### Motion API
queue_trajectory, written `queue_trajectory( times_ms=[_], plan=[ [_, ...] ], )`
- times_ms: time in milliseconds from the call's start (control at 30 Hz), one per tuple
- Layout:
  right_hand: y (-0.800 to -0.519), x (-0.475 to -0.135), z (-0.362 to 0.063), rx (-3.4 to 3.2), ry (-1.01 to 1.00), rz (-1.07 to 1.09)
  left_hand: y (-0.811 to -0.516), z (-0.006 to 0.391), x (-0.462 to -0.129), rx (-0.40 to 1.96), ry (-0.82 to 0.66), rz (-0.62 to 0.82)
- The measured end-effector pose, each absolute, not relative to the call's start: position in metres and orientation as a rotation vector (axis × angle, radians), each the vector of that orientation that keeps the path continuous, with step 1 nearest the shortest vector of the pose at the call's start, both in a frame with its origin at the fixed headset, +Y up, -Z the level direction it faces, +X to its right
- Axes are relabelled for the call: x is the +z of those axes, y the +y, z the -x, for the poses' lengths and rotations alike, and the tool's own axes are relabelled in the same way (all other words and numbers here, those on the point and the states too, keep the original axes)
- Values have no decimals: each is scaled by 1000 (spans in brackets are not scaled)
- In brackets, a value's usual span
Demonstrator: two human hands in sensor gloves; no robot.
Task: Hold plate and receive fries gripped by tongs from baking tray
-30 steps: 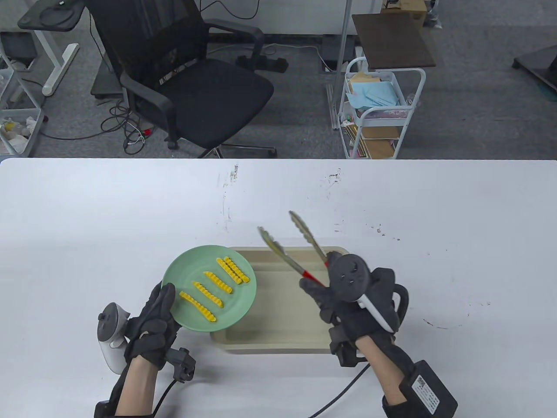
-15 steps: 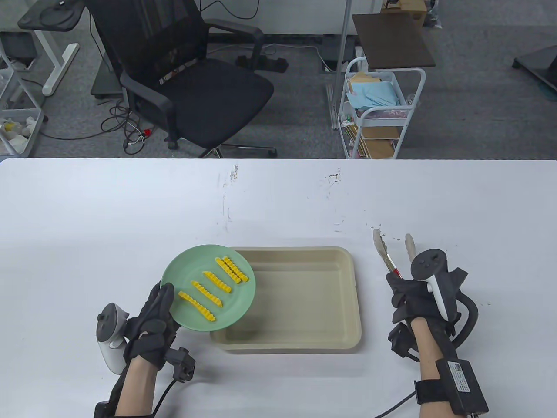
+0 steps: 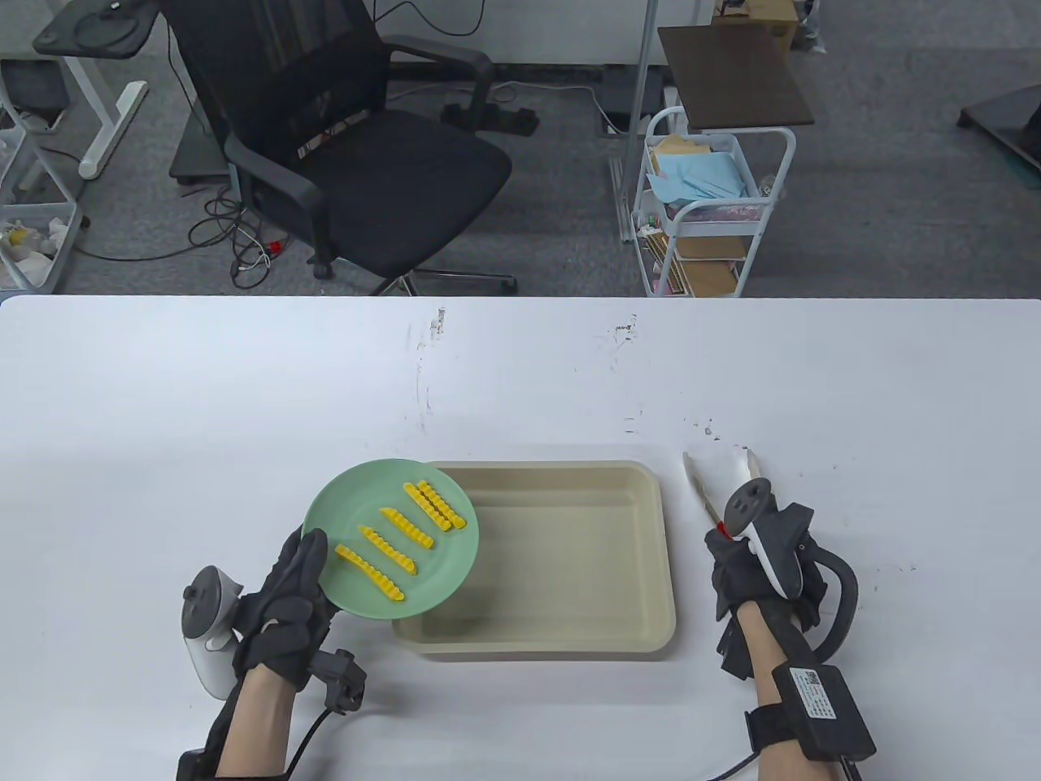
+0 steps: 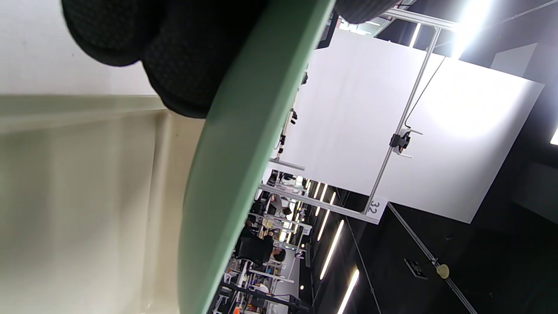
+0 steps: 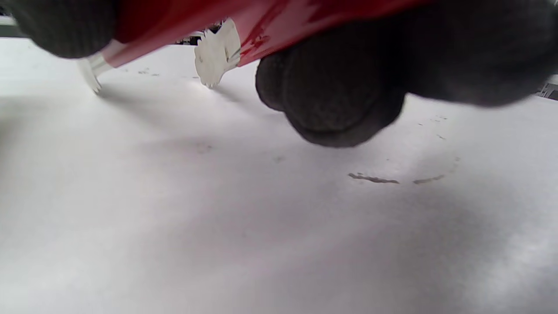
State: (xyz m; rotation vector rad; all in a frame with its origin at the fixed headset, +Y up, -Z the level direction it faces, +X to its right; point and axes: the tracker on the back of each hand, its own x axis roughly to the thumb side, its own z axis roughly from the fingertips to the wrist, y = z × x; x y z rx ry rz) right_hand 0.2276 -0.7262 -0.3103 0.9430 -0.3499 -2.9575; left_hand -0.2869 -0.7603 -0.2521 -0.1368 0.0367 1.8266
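**A:** Left hand (image 3: 285, 606) grips the green plate (image 3: 341, 508) by its near-left rim, thumb lying over the edge. The plate is tilted, hanging partly over the left end of the baking tray (image 3: 642, 553).

**B:** And the fries (image 3: 390, 533) are on it: five crinkle-cut yellow sticks fanned across the plate. The tray itself shows only bare beige floor.

**A:** Over on the right, the right hand (image 3: 752, 561) is clenched around the red handles of the tongs (image 3: 707, 496), well clear of the tray, just beside its right wall.

**B:** From the right wrist view the fingers (image 5: 340, 91) wrap the red grip, and the two scalloped tips sit apart, low over the white table (image 3: 520, 382). I can't tell whether they touch it.

**A:** Nothing between those tips.

**B:** The left wrist view has the plate's underside running diagonally, gloved fingertips (image 4: 183, 56) pressed beneath it, the tray's wall behind.

**A:** Beyond the table edge, a black office chair (image 3: 350, 154) and a white cart (image 3: 707, 211) stand on the grey floor.
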Motion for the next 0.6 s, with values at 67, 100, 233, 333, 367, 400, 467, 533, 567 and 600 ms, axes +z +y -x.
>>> queue_trajectory(
  times_ms=[67,100,233,333,367,400,467,533,567,600],
  plan=[
    [-731,-311,-227,-2906,-417,-905,-760,287,-252,1826,37,137],
    [-733,-312,-226,-2876,-445,-879,-760,287,-252,1827,36,138],
    [-744,-310,-221,-2784,-502,-820,-760,287,-252,1827,36,135],
    [-750,-309,-223,-2741,-542,-816,-760,287,-252,1820,39,136],
    [-750,-309,-223,-2734,-556,-813,-760,287,-252,1818,39,136],
    [-750,-308,-224,-2724,-557,-812,-761,287,-252,1817,40,138],
    [-749,-308,-224,-2722,-546,-806,-761,287,-252,1819,39,142],
    [-748,-308,-223,-2719,-553,-808,-761,287,-252,1821,41,141],
    [-748,-308,-223,-2722,-553,-809,-760,287,-252,1820,42,139],
    [-748,-308,-223,-2733,-550,-814,-760,287,-252,1820,43,138]
  ],
)
